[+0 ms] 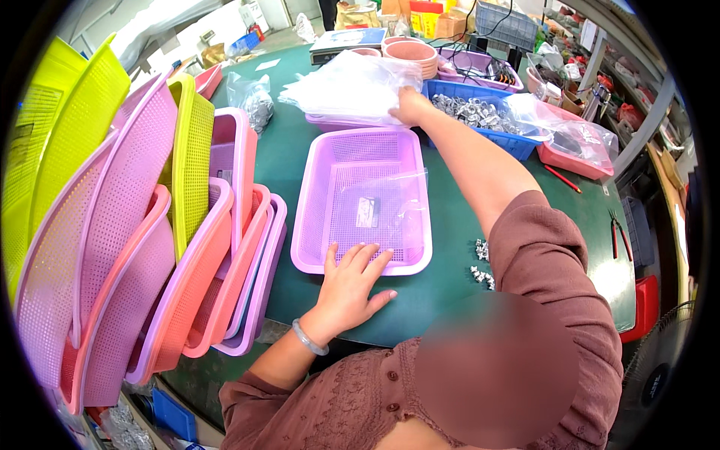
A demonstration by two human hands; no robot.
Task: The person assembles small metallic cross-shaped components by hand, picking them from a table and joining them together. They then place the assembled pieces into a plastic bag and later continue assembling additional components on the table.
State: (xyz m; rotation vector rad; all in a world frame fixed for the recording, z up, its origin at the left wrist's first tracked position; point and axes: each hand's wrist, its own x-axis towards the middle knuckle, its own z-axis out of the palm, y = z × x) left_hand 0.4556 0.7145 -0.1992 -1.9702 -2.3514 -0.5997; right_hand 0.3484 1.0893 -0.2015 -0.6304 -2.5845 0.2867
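Note:
A light purple perforated plastic basket (298, 217) lies on the green table in front of me. Inside it rests a transparent plastic bag (397, 214) with a small pale printed patch. My left hand (351, 283), fingers spread, lies over the basket's near rim and holds nothing. Farther off, my right arm reaches to a pile of transparent plastic bags (345, 86) stacked on another purple basket (330, 126). At the right edge of that pile my right hand (411, 107) has its fingers closed on a plastic bag; the fingertips are partly hidden.
Nested purple, coral and lime baskets (191, 285) crowd the left side. Behind my right arm sit a blue crate (517, 142) of metal parts and a coral tray (574, 161). Small metal pieces (482, 277), a red pencil (562, 178) and red-handled pliers (619, 236) lie at the right.

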